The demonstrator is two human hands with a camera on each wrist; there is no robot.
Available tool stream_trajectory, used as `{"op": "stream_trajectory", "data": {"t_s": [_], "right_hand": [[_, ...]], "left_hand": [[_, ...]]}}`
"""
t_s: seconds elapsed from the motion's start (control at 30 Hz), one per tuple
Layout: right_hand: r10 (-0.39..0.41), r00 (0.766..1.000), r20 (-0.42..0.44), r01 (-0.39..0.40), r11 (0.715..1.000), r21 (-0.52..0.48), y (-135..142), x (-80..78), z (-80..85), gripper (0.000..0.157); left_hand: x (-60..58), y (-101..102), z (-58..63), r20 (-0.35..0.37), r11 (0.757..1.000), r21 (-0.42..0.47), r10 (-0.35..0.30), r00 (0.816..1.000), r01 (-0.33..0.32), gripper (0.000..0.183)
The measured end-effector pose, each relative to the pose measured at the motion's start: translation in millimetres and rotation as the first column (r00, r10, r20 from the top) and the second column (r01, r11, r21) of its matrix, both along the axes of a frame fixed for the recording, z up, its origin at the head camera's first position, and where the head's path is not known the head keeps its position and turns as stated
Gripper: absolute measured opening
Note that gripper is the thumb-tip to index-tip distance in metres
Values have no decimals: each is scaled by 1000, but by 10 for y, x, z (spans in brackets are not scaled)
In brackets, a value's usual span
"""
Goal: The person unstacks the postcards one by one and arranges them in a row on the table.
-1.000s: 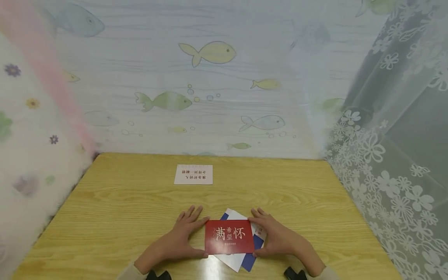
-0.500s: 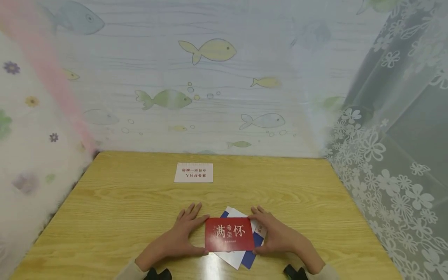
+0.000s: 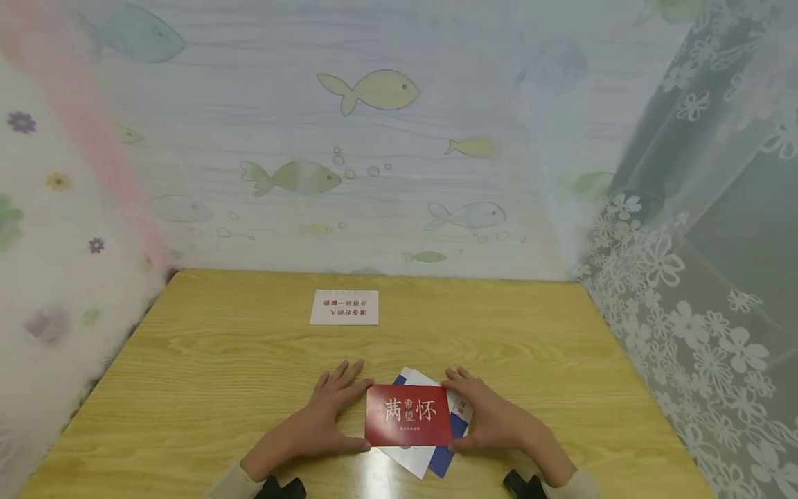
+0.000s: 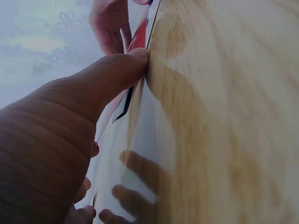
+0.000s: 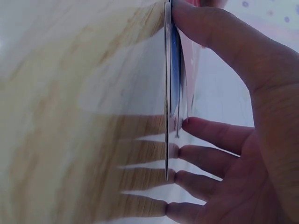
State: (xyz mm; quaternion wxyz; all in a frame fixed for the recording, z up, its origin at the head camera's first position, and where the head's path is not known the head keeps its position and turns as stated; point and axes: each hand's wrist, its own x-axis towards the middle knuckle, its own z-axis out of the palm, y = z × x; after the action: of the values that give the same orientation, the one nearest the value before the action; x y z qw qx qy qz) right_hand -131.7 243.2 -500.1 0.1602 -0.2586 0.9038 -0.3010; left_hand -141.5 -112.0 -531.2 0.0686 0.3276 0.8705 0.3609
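A red card [image 3: 408, 435] with white characters lies on top of a fanned stack near the front of the table. Under it show a white card [image 3: 413, 463] and a blue-and-white card [image 3: 441, 460], both turned at an angle. My left hand [image 3: 319, 424] holds the red card's left corners between thumb and forefinger. At the right corners my right hand [image 3: 499, 421] does the same. The other fingers of each hand spread outward beside the stack. In the right wrist view the red card's edge [image 5: 188, 70] bows slightly away from the cards beneath.
Farther back on the wooden table [image 3: 218, 333] lies a white card [image 3: 344, 308] with dark red characters, upside down to me. A fish-patterned curtain [image 3: 374, 173] hangs along the back edge. Flowered lace [image 3: 673, 312] borders the right side.
Both hands and the red card keep nearly the same place. Only a slight shift of the whole head view shows.
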Motion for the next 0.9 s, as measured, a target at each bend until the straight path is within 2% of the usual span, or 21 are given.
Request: {"op": "stream_trajectory", "data": {"t_s": [0.33,0.6,0.9], "right_hand": [[16,999,-33,-16,1000,11,-4,4,2,91],[25,989,-143,-24,1000,13,9,-18,5,89],[32,969,-246,-34,999,-5,-1,-38,8,95]], "left_hand": [[8,7,31,-42,1000,15,0,999,1,94],[-12,28,18,-77,1000,-7,6,997,-6,95],[28,10,31,-8,999,-19,49,999,-49,104]]}}
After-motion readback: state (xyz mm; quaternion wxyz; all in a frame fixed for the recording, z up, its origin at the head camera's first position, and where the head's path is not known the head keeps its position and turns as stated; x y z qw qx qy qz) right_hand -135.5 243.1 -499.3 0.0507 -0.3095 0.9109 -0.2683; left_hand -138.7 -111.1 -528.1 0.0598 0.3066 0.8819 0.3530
